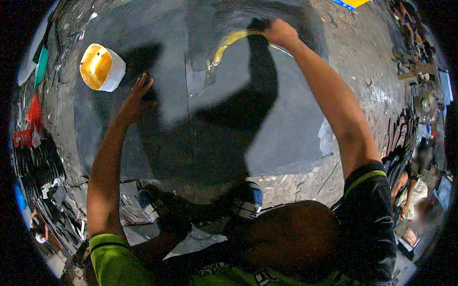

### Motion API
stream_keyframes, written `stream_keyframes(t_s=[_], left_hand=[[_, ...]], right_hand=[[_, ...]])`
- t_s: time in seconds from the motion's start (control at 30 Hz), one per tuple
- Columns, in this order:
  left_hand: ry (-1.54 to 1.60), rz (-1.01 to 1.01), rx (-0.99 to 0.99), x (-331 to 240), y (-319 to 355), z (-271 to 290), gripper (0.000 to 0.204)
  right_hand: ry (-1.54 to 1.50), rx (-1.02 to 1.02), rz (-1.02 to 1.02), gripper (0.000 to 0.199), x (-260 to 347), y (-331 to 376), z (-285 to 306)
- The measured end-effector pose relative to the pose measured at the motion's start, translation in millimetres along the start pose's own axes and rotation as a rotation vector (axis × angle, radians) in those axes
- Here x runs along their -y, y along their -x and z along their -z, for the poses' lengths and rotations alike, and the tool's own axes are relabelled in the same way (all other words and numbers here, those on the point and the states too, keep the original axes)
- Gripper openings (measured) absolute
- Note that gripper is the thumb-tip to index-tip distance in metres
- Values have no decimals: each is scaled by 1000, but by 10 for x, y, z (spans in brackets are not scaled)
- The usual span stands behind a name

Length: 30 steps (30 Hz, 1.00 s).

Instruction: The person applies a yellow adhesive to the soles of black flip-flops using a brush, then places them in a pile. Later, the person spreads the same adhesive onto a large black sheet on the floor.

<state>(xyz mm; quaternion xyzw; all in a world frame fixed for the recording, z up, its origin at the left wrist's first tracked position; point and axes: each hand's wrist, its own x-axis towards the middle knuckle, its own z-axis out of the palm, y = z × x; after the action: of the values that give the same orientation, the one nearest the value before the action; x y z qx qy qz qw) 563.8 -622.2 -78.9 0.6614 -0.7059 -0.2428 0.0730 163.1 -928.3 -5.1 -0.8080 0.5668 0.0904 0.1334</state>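
A large dark sheet [296, 119] lies flat on the ground in front of me. My right hand [281, 34] is closed at its far side, fingers curled down near the surface. Whatever it grips is mostly hidden by the fingers and shadow. A curved streak of yellow, glue-like liquid [224, 46] runs left from that hand over the sheet. My left hand [139, 95] has its fingers apart and holds nothing, low over the left part of the sheet. Just beyond it stands a white plastic tub [116, 71] with yellow liquid inside.
My shoes [253, 196] are at the sheet's near edge. Dark strips and scraps [38, 164] lie at the left, with a red bag [34, 113] beyond them. People [411, 200] sit at the far right near a round fan-like object [426, 106]. My shadow covers the sheet's middle.
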Motion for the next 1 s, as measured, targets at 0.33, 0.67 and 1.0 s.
stream_keyframes(t_s=[0.33,0.67,1.0], left_hand=[[-70,72,88,133,-76,-24,85],[41,13,24,128,-30,-65,83],[25,-145,-149,77,5,-20,58]], right_hand=[[517,11,706,49,207,193,-21],[445,82,371,40,-2256,1541,-237],[248,104,127,31,-2309,3343,-798]])
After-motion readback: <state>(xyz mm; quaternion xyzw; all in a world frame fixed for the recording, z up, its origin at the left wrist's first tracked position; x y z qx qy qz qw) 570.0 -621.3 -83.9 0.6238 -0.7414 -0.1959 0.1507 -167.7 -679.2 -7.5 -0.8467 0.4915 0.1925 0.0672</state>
